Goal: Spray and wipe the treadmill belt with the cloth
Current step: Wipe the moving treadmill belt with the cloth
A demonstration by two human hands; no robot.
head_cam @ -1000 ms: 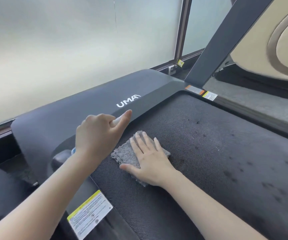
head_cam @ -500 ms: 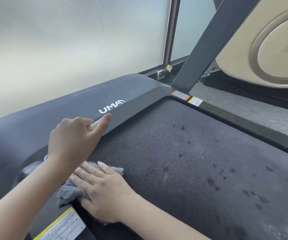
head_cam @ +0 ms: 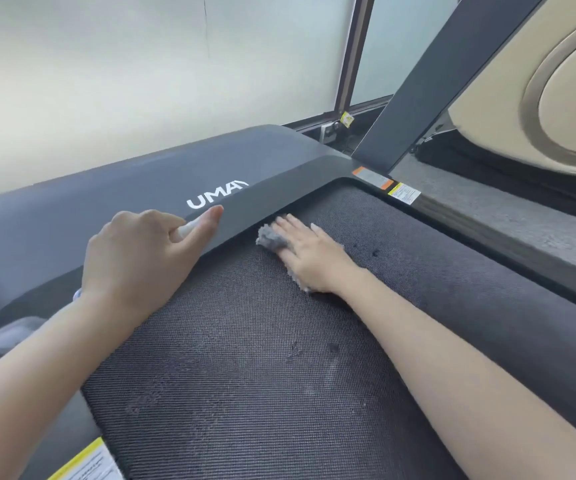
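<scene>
The dark textured treadmill belt fills the lower middle, with a few damp spots on it. My right hand lies flat on a grey fluffy cloth, pressing it onto the belt's far end right beside the motor cover. My left hand hovers over the cover's edge and grips a spray bottle; only its white nozzle part shows under my straight index finger.
A dark upright post rises at the belt's far right corner. The right side rail carries warning stickers. A beige machine stands to the right, and a frosted window lies behind the cover.
My right hand has slid the cloth from the belt's near left edge up to its far end by the motor cover. My left hand keeps the bottle over the cover's edge.
</scene>
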